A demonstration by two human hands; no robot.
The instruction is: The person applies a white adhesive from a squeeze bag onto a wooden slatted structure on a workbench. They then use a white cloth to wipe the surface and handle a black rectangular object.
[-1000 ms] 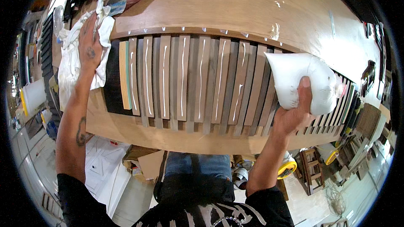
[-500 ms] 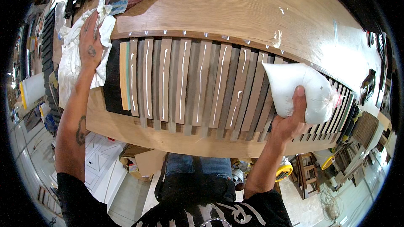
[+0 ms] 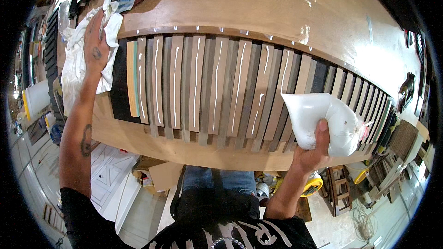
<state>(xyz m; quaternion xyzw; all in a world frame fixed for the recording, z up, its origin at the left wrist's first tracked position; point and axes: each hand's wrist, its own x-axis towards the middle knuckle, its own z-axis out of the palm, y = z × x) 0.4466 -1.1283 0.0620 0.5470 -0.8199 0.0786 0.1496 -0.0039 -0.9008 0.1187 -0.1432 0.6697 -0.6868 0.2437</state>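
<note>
Our right hand (image 3: 312, 153) has its grip clamped on a white bag (image 3: 310, 114), its tip over the slats at the end of a part-length white line (image 3: 285, 71). Our left hand (image 3: 97, 50) lies flat on a white cloth (image 3: 75, 76) at the tabletop (image 3: 221, 4). Seven slats (image 3: 223, 92) leftward carry lines, the seventh's broken; several rightward look bare.
</note>
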